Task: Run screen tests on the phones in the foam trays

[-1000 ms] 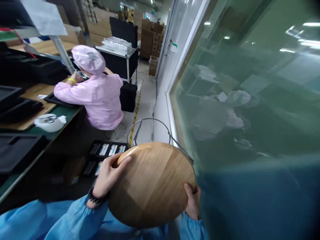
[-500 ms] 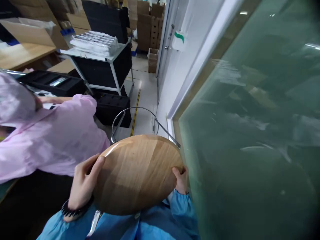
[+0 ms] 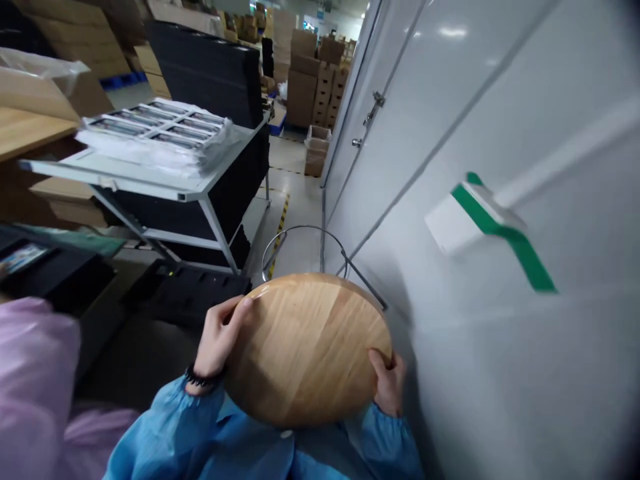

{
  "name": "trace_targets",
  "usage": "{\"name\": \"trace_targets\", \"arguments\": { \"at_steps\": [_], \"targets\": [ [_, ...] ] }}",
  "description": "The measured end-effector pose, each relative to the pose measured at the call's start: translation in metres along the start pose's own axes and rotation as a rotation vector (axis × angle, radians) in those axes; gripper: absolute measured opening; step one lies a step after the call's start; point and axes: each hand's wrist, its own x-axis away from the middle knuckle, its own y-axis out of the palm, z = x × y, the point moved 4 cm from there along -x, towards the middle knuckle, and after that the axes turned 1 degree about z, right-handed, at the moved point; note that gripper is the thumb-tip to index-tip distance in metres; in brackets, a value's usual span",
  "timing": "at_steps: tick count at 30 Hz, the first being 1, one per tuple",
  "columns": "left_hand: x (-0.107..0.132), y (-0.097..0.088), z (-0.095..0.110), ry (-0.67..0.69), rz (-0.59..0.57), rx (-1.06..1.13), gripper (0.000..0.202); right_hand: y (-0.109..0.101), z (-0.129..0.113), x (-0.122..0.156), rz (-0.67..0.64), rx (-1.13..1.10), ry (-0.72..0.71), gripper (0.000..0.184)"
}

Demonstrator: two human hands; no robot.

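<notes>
A stool [image 3: 310,350] with a round wooden seat is held up in front of my body, its seat tilted towards me. My left hand [image 3: 220,337] grips the seat's left rim, thumb on top and the other fingers underneath, out of sight. At the right rim my right hand [image 3: 389,379] is closed the same way. Beyond the seat's far edge, a metal ring [image 3: 305,227] and part of a leg of the stool show; the rest is hidden below the seat.
A white wall [image 3: 475,347] runs close along my right, with a white-and-green fixture [image 3: 463,220]. Ahead on the left stands a metal cart [image 3: 200,190] bearing wrapped trays [image 3: 155,137]. A co-worker's pink sleeve [image 3: 35,387] is at lower left. Cardboard boxes [image 3: 303,87] are stacked far ahead.
I have moved forward with the stool in both hands. The cart is nearer, the co-worker has slid to the left edge, and the green window on the right has left the view.
</notes>
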Motion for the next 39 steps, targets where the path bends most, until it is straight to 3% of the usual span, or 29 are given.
{"name": "trace_targets", "arguments": {
  "at_steps": [5, 14, 18, 21, 26, 31, 35, 39],
  "targets": [
    [0.021, -0.003, 0.003, -0.029, -0.016, 0.009, 0.064, -0.016, -0.015, 0.03, -0.012, 0.028, -0.062, 0.048],
    [0.07, 0.016, 0.0, 0.029, 0.003, 0.022, 0.069, -0.071, -0.042, 0.065, -0.032, -0.013, -0.166, 0.046],
    [0.088, 0.004, 0.014, 0.051, 0.009, 0.071, 0.073, -0.081, -0.063, 0.088, -0.042, 0.02, -0.187, 0.051],
    [0.094, -0.011, 0.021, 0.081, -0.063, 0.093, 0.072, -0.077, -0.073, 0.11, -0.029, 0.044, -0.191, 0.053],
    [0.084, -0.031, 0.016, 0.133, -0.205, 0.058, 0.061, -0.063, -0.07, 0.131, -0.076, 0.03, -0.161, 0.067],
    [0.072, -0.045, 0.011, 0.198, -0.261, -0.081, 0.058, -0.041, -0.052, 0.123, -0.135, 0.045, -0.122, 0.071],
    [0.057, -0.071, 0.014, 0.19, -0.16, -0.158, 0.067, 0.013, -0.062, 0.095, -0.264, 0.073, -0.126, 0.077],
    [0.015, -0.106, 0.025, 0.117, -0.026, -0.156, 0.074, 0.098, -0.12, 0.037, -0.449, 0.136, -0.178, 0.085]
  ]
}}
